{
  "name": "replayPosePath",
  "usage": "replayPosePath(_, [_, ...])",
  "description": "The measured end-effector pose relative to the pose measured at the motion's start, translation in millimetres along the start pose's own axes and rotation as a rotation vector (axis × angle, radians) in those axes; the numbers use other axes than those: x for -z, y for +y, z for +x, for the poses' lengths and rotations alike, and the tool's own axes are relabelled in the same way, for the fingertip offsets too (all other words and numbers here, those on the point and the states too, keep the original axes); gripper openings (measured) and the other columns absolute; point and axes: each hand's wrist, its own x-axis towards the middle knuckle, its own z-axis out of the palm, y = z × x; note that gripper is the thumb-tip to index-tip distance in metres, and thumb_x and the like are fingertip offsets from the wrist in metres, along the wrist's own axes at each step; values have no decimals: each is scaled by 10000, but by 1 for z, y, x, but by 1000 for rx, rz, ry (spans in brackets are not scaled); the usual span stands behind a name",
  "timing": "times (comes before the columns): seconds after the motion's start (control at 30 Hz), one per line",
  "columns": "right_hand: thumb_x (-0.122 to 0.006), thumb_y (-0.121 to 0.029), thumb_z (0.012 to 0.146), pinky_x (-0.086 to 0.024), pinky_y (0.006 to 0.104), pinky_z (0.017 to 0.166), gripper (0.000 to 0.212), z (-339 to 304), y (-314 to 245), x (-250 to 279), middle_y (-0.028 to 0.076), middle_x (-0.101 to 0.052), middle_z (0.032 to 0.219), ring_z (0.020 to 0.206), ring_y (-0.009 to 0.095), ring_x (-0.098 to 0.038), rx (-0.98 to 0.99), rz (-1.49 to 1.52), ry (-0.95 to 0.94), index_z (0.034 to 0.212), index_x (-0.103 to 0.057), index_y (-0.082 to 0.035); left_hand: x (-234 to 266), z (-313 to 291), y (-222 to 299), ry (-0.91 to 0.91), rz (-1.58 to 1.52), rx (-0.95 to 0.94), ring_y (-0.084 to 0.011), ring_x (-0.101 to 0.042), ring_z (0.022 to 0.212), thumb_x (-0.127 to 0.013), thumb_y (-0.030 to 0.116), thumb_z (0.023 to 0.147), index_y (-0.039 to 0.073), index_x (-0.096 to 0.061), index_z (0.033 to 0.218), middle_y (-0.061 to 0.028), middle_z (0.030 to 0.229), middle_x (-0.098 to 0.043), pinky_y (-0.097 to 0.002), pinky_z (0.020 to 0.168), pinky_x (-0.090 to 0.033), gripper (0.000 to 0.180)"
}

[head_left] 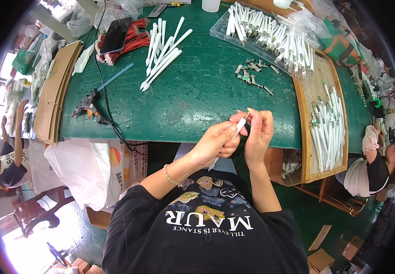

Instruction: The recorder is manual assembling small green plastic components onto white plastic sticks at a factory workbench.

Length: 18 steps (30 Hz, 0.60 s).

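Observation:
My left hand (218,144) is closed around a slim white plastic tube (240,126), held tilted in front of my chest near the table's front edge. Its tapered lower end pokes out beneath that hand. At the tube's upper end, my right hand (258,132) pinches a small thin part, too small to name. Beyond my hands, several small green circuit boards with metal parts (252,78) lie loose on the green table (188,109). Several white tubes (163,52) are spread out further left.
A clear tray (218,32) of white tubes stands at the back. On the right, a wooden tray (305,137) holds finished-looking tubes with green ends. A glue gun (89,108), its black cable, a phone (116,35) and red wires (136,34) occupy the left. Two other people sit at the sides.

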Motion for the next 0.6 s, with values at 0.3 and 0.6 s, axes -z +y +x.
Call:
replayPosePath(0.3, [-367, -259, 1004, -498, 306, 743, 279, -2, -1, 9, 159, -655, 843, 785, 201, -642, -40, 68, 1, 979, -496, -13, -12, 2, 3, 38, 107, -4, -18, -277, 471, -410, 309, 991, 34, -489, 1085, 47, 638, -375, -166, 401, -213, 301])
replayPosePath(0.6, [-331, -296, 1009, -484, 279, 760, 361, -12, -7, 13, 154, -657, 900, 814, 177, -637, -87, 62, -21, 1105, -502, 7, -22, -1, -7, 108, 120, -78, -66, -487, 510, -440, 203, 980, 29, -493, 1111, -1, 696, -495, -182, 417, -370, 224])
